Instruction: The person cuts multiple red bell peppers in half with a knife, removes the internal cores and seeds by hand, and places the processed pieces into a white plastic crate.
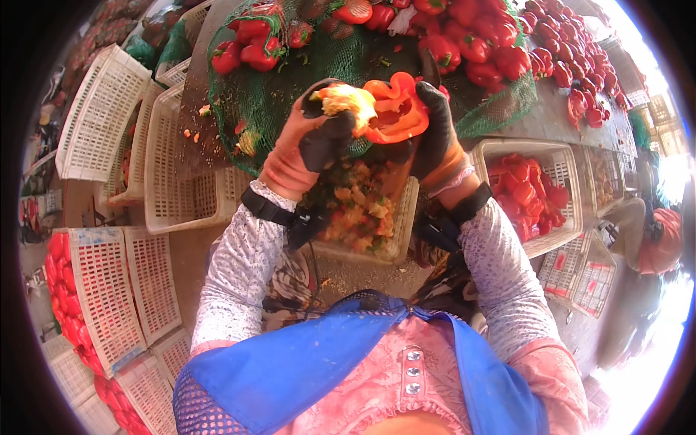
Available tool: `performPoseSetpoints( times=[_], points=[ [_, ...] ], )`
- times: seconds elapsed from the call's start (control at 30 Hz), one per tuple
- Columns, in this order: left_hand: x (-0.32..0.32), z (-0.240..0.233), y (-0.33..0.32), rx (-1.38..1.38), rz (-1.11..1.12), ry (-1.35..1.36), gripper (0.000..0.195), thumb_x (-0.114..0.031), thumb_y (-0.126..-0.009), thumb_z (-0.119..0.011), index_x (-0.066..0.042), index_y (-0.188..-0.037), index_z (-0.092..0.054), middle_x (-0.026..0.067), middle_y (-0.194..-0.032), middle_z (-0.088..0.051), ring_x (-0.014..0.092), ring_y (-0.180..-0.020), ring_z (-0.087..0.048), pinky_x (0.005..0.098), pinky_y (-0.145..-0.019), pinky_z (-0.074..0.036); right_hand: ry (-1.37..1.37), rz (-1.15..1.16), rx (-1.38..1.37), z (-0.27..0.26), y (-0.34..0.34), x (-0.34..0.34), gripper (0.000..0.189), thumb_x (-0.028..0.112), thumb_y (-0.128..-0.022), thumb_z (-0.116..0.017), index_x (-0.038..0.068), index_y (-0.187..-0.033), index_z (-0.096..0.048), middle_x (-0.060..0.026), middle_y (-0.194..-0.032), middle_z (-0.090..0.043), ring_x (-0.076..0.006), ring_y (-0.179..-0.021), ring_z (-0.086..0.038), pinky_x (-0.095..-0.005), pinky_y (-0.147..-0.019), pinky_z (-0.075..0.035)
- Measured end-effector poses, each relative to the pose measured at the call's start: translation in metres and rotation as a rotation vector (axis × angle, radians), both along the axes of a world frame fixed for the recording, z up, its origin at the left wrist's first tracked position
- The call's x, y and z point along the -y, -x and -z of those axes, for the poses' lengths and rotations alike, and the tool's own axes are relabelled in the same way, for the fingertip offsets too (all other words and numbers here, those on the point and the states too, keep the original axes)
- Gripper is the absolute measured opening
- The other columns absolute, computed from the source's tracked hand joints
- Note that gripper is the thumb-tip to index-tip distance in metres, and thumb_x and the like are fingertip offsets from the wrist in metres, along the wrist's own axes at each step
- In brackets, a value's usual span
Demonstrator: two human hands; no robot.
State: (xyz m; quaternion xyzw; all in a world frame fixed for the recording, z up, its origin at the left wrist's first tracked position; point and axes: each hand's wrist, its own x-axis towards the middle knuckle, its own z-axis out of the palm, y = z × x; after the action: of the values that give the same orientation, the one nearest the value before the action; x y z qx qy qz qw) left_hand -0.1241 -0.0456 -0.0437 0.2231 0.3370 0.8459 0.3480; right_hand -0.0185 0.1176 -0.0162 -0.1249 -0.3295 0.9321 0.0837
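Gloved in orange and black, my left hand (315,138) grips a pale yellow seed core of a bell pepper (348,106). My right hand (437,136), in a similar glove, holds a hollow red bell pepper (398,110) with its cut opening showing. Core and pepper meet between the hands. A dark blade-like tool (429,68) shows by the right fingers; its grip is hidden. Below the hands, a plastic crate (405,217) holds pepper cores and scraps (361,209). Green mesh netting (348,60) with whole red peppers (481,43) lies beyond them.
At the right, a crate (573,206) holds cut red peppers (524,190). More peppers (571,43) cover the table's far right. White crates (100,114) stand at the left, several filled with red peppers (68,293). Another person (660,239) is at the far right edge.
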Motion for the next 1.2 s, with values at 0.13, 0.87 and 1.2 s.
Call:
performPoseSetpoints(
  times=[0.13,0.87,1.2],
  points=[
    [0.002,0.005,0.012,-0.230,0.032,0.138,0.054,-0.028,-0.088,-0.073,-0.005,-0.131,-0.050,0.0098,-0.119,-0.063,0.022,-0.100,-0.064,0.0348,-0.085,-0.053,0.006,-0.089,-0.003,0.000,-0.002,-0.024,0.039,0.045,-0.089,-0.059,0.013,-0.112,-0.056,-0.0063,-0.105,-0.063,-0.0232,-0.097,-0.063,-0.0347,-0.074,-0.052],
    [-0.173,0.045,-0.011,-1.638,-0.374,1.219,0.089,-0.027,-0.059,-0.089,-0.004,-0.133,-0.046,0.0210,-0.129,-0.050,0.038,-0.120,-0.053,0.0433,-0.099,-0.048,-1.738,0.208,0.989,-0.044,-0.099,-0.164,0.059,0.055,-0.078,-0.072,0.006,-0.111,-0.070,-0.0194,-0.111,-0.070,-0.0339,-0.107,-0.066,-0.0416,-0.095,-0.050],
    [-0.139,0.027,0.016,-0.379,0.204,0.159,0.047,-0.035,-0.093,-0.057,0.000,-0.124,-0.059,0.0159,-0.119,-0.066,0.028,-0.104,-0.066,0.0428,-0.092,-0.054,-1.150,0.222,0.474,0.069,-0.016,-0.150,0.072,0.045,-0.077,-0.075,0.000,-0.130,-0.059,-0.0222,-0.120,-0.066,-0.0353,-0.115,-0.062,-0.0401,-0.097,-0.048]
  ],
)
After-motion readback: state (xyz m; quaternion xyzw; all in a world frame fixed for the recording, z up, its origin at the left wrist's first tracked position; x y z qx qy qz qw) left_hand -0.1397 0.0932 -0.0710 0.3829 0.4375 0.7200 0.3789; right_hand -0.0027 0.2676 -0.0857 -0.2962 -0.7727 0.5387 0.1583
